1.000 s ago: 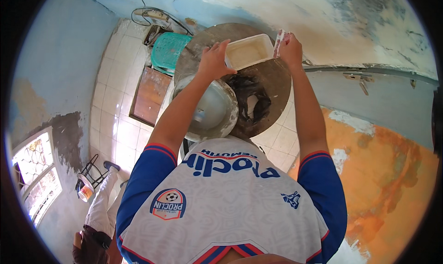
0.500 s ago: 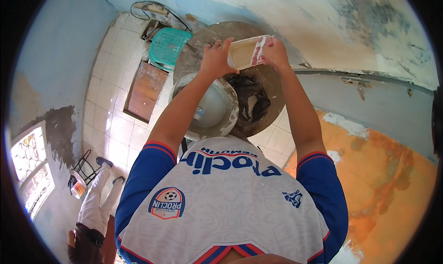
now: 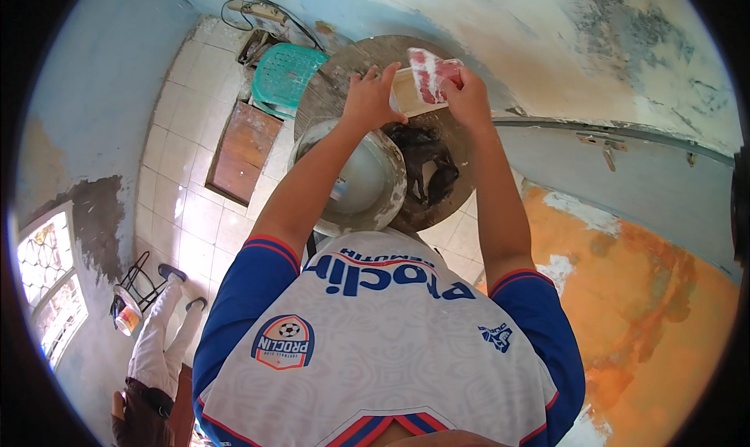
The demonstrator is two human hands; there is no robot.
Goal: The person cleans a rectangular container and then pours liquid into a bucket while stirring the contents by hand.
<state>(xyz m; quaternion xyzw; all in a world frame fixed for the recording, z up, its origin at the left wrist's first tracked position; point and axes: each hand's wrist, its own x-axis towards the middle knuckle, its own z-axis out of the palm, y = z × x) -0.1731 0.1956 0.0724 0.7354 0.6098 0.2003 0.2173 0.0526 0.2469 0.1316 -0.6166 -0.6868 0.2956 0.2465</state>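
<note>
My left hand (image 3: 369, 101) grips the left end of a shallow rectangular tan tray (image 3: 405, 94), thumb and fingers spread around it. My right hand (image 3: 469, 99) pinches a flat red piece smeared with white paste (image 3: 424, 70), tilted up over the tray's right part. Whether it is a scraper or some other flat tool I cannot make out. Below the hands, a crumpled black plastic bag (image 3: 437, 177) lies on a round wooden tabletop (image 3: 344, 76). Beside it stands a round, paste-crusted bucket (image 3: 397, 166) with cloudy whitish contents, partly hidden by my left forearm.
A green plastic stool (image 3: 285, 73) and a brown wooden panel (image 3: 244, 154) are to the left on the tiled floor. Cables (image 3: 269, 8) hang at the far wall. A person (image 3: 156, 353) in light trousers stands lower left, near a small container (image 3: 127, 320). A grey door (image 3: 648, 173) is right.
My right hand has turned the red piece up and leftward from the tray's right end, so more of its white-smeared face shows. The left hand keeps its hold on the tray.
</note>
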